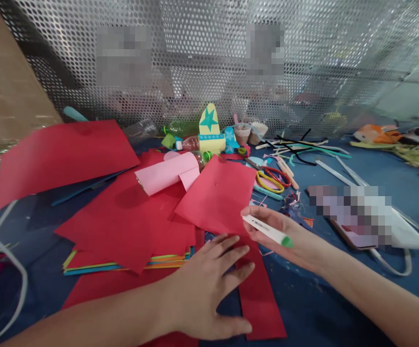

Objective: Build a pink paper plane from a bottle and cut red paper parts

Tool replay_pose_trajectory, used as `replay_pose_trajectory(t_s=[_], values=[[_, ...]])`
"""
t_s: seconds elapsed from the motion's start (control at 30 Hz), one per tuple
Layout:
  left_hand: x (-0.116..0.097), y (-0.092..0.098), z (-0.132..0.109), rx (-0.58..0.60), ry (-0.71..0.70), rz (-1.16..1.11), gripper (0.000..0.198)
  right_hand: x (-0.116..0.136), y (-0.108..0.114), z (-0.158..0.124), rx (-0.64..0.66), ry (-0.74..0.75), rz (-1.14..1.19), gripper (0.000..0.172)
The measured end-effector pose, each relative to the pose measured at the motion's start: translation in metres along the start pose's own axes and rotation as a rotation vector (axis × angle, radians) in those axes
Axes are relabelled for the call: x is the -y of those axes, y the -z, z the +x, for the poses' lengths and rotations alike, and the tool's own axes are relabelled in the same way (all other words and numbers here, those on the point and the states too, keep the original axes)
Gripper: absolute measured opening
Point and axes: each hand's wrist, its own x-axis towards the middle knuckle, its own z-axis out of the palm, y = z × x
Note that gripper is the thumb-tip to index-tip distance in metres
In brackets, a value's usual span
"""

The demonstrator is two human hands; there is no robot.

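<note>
Two hands work over a blue table point(325, 308) strewn with craft scraps, and the pink paper roll point(168, 177) near its middle serves as the marker for everything else. Nearer the camera than the roll and to its right, the left hand point(209, 284) lies palm down, fingers spread wide and gripping nothing, pressed flat on a long red strip point(263, 301). Just right of that hand, the right hand point(289, 241) pinches a white marker point(267, 231) with a green cap between thumb and fingers, holding it nearly level above the strip's upper end. A red sheet point(218, 195) lies directly right of the roll, and the roll rests on loose red sheets over a stack of coloured paper point(122, 264). Behind the roll stands a yellow paper rocket point(209, 127) bearing a teal star. Farther right of the roll lie scissors point(272, 179) with red and yellow handles. A white cable point(18, 279) curves far left of the roll. Beyond the table's far edge, a perforated metal screen point(321, 62) closes off the room, with a brown board point(3, 77) leaning at its left.
</note>
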Motion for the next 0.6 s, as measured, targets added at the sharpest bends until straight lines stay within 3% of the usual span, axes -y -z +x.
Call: replay_pose_trajectory(t_s=[0.17,0.37,0.6], values=[[-0.008,-0.006,-0.002,-0.007,-0.005,0.060,0.062,-0.015,-0.005,-0.002,0.012,0.076,-0.111,0.041],[-0.009,-0.011,-0.001,-0.062,-0.057,0.040,0.057,-0.022,-0.006,-0.004,-0.174,0.213,-0.341,0.019],[-0.009,-0.015,-0.001,-0.046,-0.068,0.005,0.059,-0.027,-0.003,0.002,-0.232,0.200,-0.395,0.026]])
